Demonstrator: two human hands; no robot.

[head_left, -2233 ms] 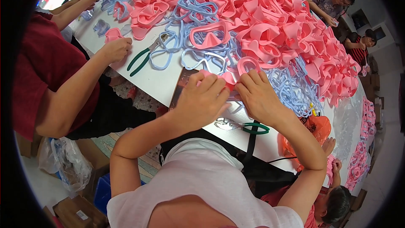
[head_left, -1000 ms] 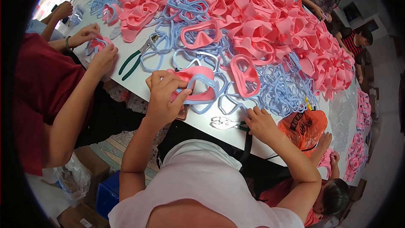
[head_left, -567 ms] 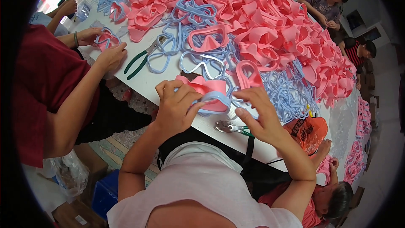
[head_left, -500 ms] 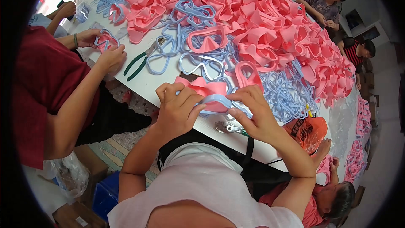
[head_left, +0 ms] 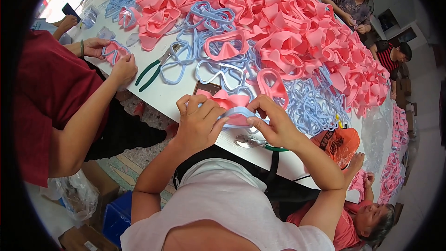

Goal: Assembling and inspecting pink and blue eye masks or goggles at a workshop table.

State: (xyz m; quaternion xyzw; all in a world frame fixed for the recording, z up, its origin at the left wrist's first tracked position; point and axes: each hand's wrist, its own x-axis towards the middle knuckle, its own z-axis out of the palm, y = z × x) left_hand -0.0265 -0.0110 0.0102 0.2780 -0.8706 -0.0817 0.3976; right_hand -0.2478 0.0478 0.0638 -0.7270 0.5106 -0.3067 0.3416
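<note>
Between my two hands, over the table's near edge, is a swim mask [head_left: 238,119]: a soft pink skirt with a light-blue frame along its edge. My left hand [head_left: 199,117] grips its left side, fingers curled over the top and thumb below. At the other side, my right hand [head_left: 274,123] pinches the blue frame between thumb and fingers. Part of the mask is hidden behind my fingers. Just beyond it lie a white-and-blue mask frame [head_left: 220,73], a dark phone [head_left: 208,88] and a loose pink skirt [head_left: 273,87].
A large heap of pink skirts [head_left: 278,28] covers the table, with tangled blue frames [head_left: 316,102] before it. Green-handled pliers [head_left: 149,73] lie left; a metal tool [head_left: 249,141] sits near my right wrist. An orange bag [head_left: 339,145] is right. A co-worker's hands [head_left: 123,67] hold another mask.
My hands keep their grip on the mask, with the right fingers shifted slightly along the frame. The co-worker on the left has turned their mask and lowered it a little.
</note>
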